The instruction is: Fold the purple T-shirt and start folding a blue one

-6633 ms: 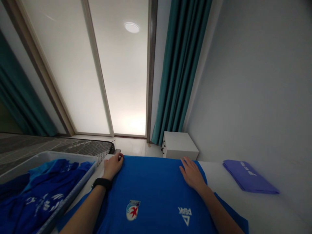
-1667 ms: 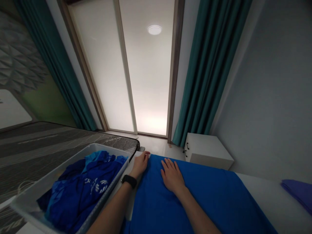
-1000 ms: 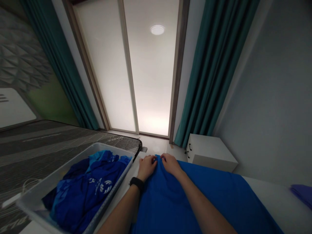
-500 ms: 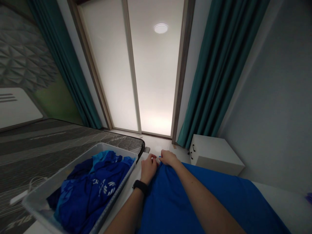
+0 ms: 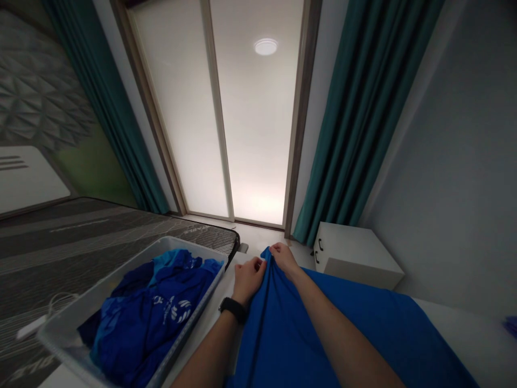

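A large blue cloth [image 5: 283, 328], its exact kind unclear, lies spread over a white surface [image 5: 452, 318] in front of me. My right hand [image 5: 284, 257] pinches its far left corner and lifts it into a small peak with folds running back toward me. Just left of that peak, my left hand [image 5: 250, 276], with a black watch on the wrist, has its curled fingers closed on the cloth's left edge. Some fingertips are hidden by the fabric.
Left of the cloth stands a translucent plastic bin [image 5: 52, 334] with crumpled blue garments [image 5: 149, 318], one with a white print. It rests partly by a dark patterned mattress [image 5: 121, 231]. A white drawer cabinet [image 5: 359, 248] stands at the right, before teal curtains [image 5: 347, 134] and sliding doors [image 5: 258, 134].
The cloth's corner has been raised between my hands, and sharper folds run down from it. My right hand has moved slightly up. The bin and garments have stayed put.
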